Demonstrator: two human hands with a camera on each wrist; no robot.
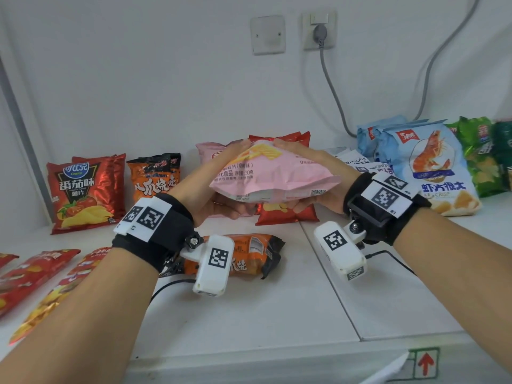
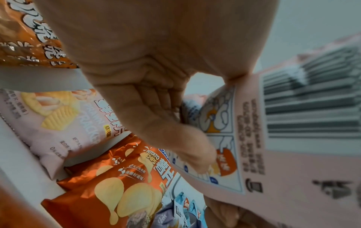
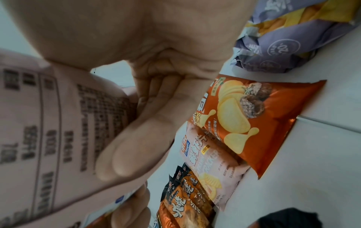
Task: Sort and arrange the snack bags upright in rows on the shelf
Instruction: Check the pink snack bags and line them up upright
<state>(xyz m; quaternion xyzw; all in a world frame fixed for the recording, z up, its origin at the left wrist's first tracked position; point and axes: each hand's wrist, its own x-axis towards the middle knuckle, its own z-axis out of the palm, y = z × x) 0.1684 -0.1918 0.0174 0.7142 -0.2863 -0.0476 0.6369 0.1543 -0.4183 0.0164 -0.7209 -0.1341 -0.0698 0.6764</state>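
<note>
Holding the pink snack bag [image 1: 273, 176] above the white shelf [image 1: 277, 300], I see my left hand [image 1: 219, 187] and right hand [image 1: 313, 178] cupped around its ends, fingers on top, thumbs beneath. Its glossy, puffy film looks crinkled.

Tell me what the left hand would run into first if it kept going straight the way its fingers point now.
Probably the upright pink bag standing at the back of the shelf. The left hand, gripping the held pink bag, points forward toward it. Depth is hard to judge, so the red bags beside it are possible too.
</note>
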